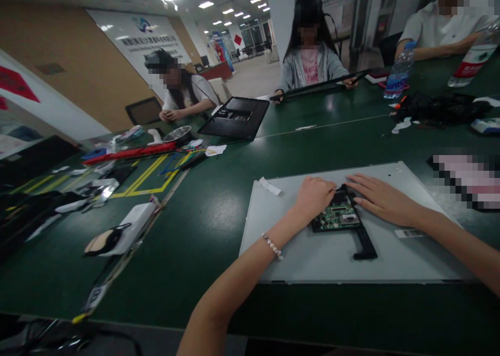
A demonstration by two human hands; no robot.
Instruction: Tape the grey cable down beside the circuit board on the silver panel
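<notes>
A green circuit board [339,216] in a black frame lies on a pale grey metal panel [289,262], which rests flat on the table. A black L-shaped arm [365,241] reaches from the frame toward me. My left hand [314,199], with a beaded bracelet at the wrist, is closed at the board's upper left edge. What its fingertips pinch, if anything, is hidden. Across the board, my right hand [380,199] lies with fingers stretched out, fingertips at the frame's upper right edge. A white strip [271,186] is on the panel's far left corner.
Beyond the panel, a person holds a thin black frame [320,89]. A black laptop-like shell [238,119] stands farther left. A white box [135,226] and a red strip of parts [133,152] lie left. Bottles [399,72] and black cables [429,109] occupy the far right.
</notes>
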